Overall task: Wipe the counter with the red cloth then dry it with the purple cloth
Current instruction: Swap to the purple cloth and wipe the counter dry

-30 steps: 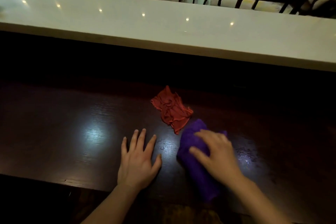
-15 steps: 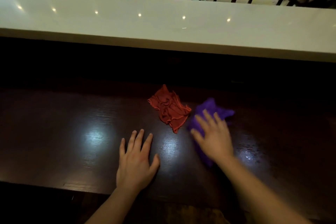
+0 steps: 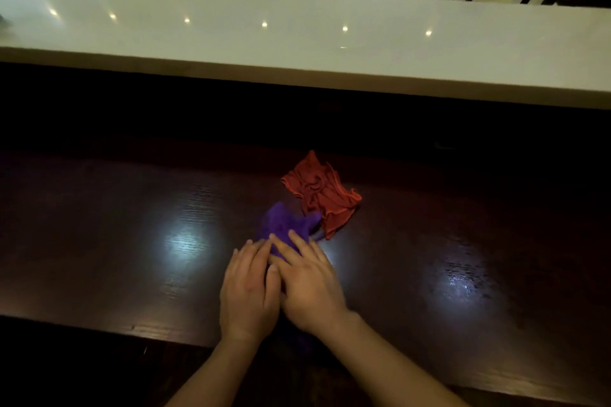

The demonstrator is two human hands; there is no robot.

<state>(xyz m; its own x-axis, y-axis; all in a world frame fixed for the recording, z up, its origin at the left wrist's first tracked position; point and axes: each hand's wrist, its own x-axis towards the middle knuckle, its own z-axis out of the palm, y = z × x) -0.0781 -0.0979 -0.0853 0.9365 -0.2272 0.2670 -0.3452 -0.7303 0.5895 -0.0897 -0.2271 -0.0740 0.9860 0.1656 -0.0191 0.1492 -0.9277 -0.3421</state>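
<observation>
Purple cloth pinned flat under right hand, fingers spread for drying pressure. Left hand alongside, fingers together, possibly steadying. Red cloth parked behind on counter, wiping apparently done.

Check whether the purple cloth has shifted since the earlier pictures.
Yes. The purple cloth has slid leftward: it lay right of the red cloth, which stays put, and now sits at its lower left under the right hand.
</observation>
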